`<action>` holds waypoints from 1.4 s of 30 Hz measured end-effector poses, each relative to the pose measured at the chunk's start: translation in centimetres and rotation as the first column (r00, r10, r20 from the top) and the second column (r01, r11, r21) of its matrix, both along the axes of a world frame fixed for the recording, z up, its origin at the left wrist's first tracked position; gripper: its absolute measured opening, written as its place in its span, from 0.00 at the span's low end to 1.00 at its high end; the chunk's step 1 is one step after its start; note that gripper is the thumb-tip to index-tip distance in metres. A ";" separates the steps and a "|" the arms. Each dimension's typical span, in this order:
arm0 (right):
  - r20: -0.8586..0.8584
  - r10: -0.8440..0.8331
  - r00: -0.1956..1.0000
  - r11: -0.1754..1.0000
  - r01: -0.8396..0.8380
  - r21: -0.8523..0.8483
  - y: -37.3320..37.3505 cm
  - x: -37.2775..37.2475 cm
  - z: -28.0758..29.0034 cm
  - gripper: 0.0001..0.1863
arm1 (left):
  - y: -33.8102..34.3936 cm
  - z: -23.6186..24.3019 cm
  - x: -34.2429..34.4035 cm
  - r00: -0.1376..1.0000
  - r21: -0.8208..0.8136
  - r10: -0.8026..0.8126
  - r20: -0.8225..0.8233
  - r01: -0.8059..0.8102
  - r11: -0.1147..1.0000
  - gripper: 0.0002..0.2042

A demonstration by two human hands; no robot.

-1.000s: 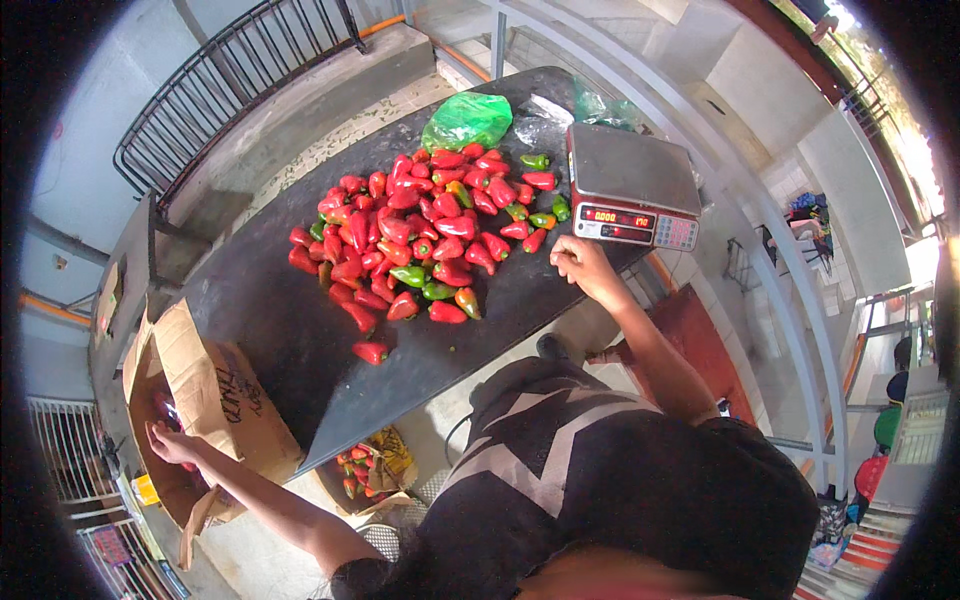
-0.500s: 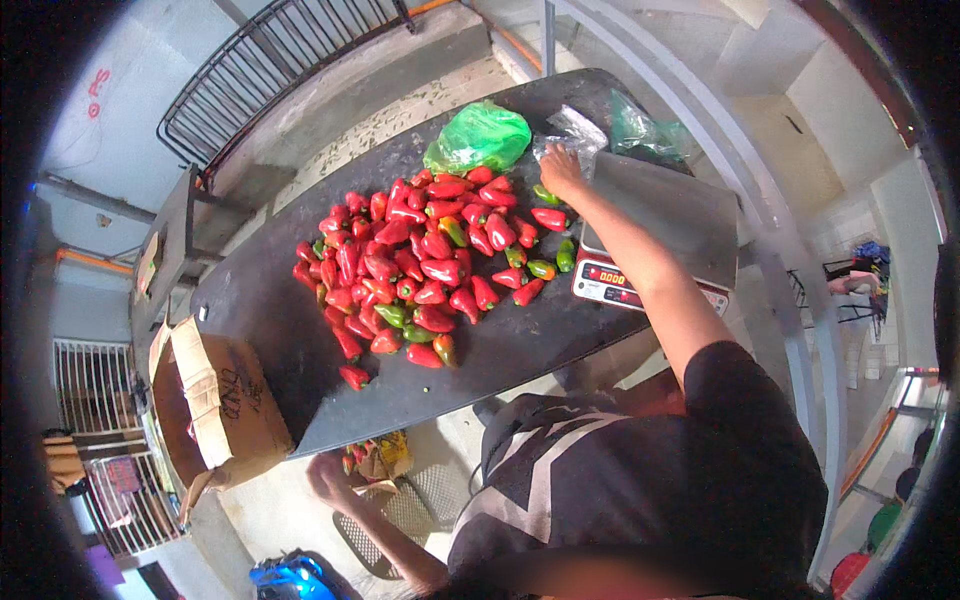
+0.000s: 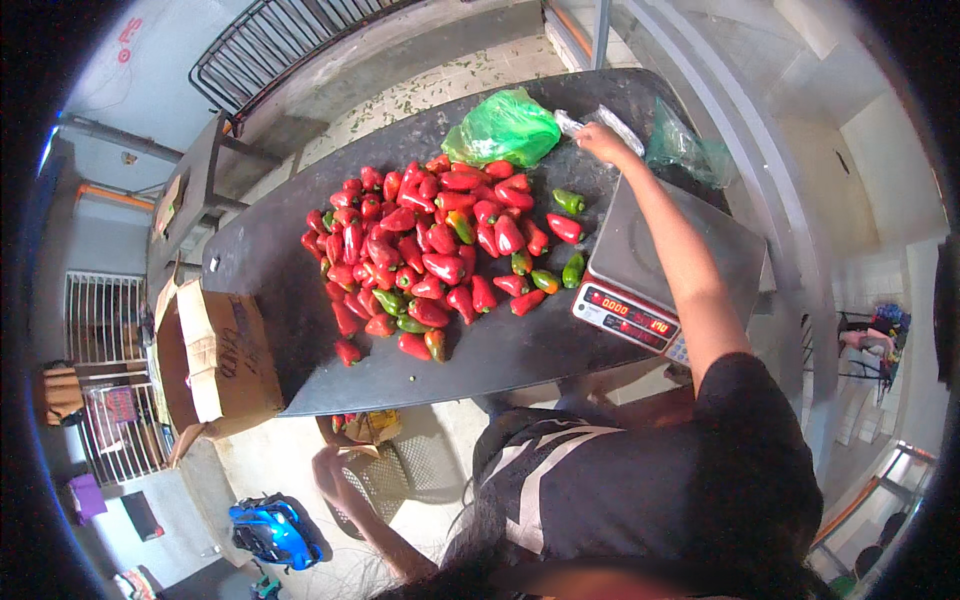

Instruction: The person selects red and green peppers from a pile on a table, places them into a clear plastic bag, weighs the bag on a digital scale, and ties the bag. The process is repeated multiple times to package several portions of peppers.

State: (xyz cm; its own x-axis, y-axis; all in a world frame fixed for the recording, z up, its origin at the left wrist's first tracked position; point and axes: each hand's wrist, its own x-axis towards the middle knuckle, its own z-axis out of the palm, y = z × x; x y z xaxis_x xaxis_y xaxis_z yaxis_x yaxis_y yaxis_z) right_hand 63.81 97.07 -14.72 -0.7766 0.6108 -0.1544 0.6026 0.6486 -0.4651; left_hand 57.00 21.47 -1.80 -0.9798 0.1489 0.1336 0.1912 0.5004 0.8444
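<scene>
My right hand (image 3: 604, 146) reaches over the far right of the dark table, fingers closed on a crumpled clear plastic bag (image 3: 568, 123). Beside it lies a knotted-looking green plastic bag (image 3: 502, 130). Below my right forearm stands a digital scale (image 3: 625, 318) with a flat metal platform and a lit red display. A big heap of red bell peppers (image 3: 443, 266) fills the middle of the table, with a few green ones (image 3: 569, 201) at its right side. My left hand (image 3: 336, 476) hangs low past the table's near edge, apart from the peppers; blur hides its finger position.
An open cardboard box (image 3: 235, 350) stands at the table's left end. Below the near edge are a perforated basket (image 3: 385, 482) and some peppers beside a yellow wrapper. A blue bag-like object (image 3: 272, 532) lies on the floor. More clear plastic (image 3: 680, 145) rests at the far right corner.
My right hand has drawn the clear plastic a little away from the scale's far side. The whole view has shifted. My left hand stays low below the table edge.
</scene>
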 end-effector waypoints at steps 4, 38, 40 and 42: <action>-0.665 -0.129 0.736 0.659 -0.438 -0.612 -5.2 5.0 7.0 0.18 | 8.7 -0.4 -1.7 0.973 0.163 -0.066 0.221 0.029 0.986 0.07; -0.303 0.501 0.811 0.836 -0.544 -0.075 -33.1 6.6 12.7 0.31 | 24.6 0.8 4.2 0.811 -0.204 -0.577 0.101 0.584 0.786 0.09; -0.397 0.452 0.799 0.873 -0.487 0.013 -34.4 6.5 11.7 0.26 | 24.3 0.8 4.1 0.778 -0.141 -0.623 0.084 0.628 0.765 0.11; -0.424 0.352 0.835 0.920 -0.392 -0.008 -35.6 6.3 11.1 0.24 | 23.8 0.7 3.9 0.748 -0.159 -0.660 0.070 0.661 0.733 0.13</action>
State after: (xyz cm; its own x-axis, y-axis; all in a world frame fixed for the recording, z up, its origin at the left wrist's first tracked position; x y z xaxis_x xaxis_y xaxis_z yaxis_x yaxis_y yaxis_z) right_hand 70.16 61.48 -3.61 -0.9472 0.2620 0.1847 0.0686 0.7284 -0.6817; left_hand 60.87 45.23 -1.10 -0.6276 0.7776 0.0392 0.5191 0.3804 0.7654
